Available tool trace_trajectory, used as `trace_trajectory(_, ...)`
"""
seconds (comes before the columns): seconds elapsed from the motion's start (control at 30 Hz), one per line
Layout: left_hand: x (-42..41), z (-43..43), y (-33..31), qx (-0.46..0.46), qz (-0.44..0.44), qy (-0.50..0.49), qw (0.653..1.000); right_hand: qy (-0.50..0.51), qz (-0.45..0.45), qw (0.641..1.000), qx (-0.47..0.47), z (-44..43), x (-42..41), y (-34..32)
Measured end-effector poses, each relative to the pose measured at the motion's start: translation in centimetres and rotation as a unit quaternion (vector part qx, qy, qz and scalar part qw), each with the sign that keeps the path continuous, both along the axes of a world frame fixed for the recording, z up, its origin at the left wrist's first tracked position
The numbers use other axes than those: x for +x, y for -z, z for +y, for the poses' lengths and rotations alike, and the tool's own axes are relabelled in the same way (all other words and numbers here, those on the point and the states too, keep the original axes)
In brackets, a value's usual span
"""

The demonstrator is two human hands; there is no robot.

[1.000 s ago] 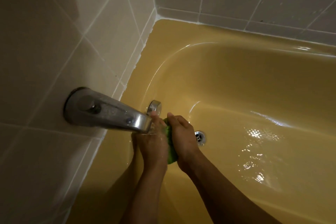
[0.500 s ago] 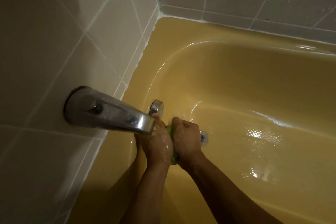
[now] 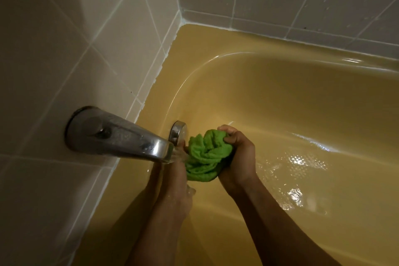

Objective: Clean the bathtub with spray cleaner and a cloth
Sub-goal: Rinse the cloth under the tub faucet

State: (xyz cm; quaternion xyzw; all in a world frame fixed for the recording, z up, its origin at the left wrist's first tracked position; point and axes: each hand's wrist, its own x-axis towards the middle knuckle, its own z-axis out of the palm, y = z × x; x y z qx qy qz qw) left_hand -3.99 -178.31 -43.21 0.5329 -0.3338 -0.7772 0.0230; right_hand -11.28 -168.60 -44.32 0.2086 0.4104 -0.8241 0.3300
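Formerly pressed between both palms, the cloth (image 3: 207,154) now bulges open at frame centre, inside the bathtub (image 3: 280,103). Right hand (image 3: 238,157) grips it, fingers curled. Left hand (image 3: 176,171) touches it below the spout (image 3: 121,136); its grip cannot be determined.

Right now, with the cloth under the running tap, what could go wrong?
The spout is running over the left hand, and water shines on the tub floor, so that surface is likely slippery. The right hand has only a bunched grip on the green cloth; loose folds hang down, so it could slip out into the water. Both hands work close to the metal spout, so a knuckle might knock it.
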Motion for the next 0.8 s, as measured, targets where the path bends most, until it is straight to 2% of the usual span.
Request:
trace_trajectory(0.03, 0.1, 0.1, 0.1, 0.033, 0.021, 0.008, 0.999, -0.022, 0.009, 1.0, -0.017, 0.1, 0.0, -0.4)
trace_trajectory(0.1, -0.1, -0.2, 0.0, 0.061, 0.058, 0.006, 0.996, -0.082, 0.058, 0.995, 0.017, 0.2, 0.1, -0.7)
trace_trajectory(0.2, 0.2, -0.1, 0.3, 0.026, 0.05, -0.023, 0.998, -0.165, 0.16, 0.963, 0.142, 0.2, 0.5, -0.1)
trace_trajectory(0.33, -0.1, 0.6, 2.1, -0.063, -0.022, -0.063, 0.996, -0.177, 0.207, 0.941, 0.199, 0.9, 0.8, 1.0)
trace_trajectory(0.47, 0.0, 1.9, 2.1, -0.171, -0.035, -0.096, 0.98, -0.127, 0.14, 0.946, 0.263, 1.8, 0.3, 1.6)
trace_trajectory(0.53, -0.2, 2.6, 1.6, -0.189, -0.009, -0.097, 0.977, -0.153, 0.063, 0.944, 0.284, 2.6, 0.0, 1.4)
trace_trajectory(0.67, -0.6, 2.5, 1.5, -0.166, 0.003, -0.12, 0.979, -0.209, -0.146, 0.955, 0.15, 4.1, 0.4, 1.4)
trace_trajectory(0.73, -0.9, 2.3, 1.2, -0.179, -0.005, -0.078, 0.981, -0.189, -0.163, 0.96, 0.125, 3.9, 0.8, 1.8)
trace_trajectory(0.8, -0.9, 2.2, 1.4, -0.199, -0.027, -0.008, 0.98, -0.172, -0.104, 0.967, 0.156, 3.2, 1.1, 1.9)
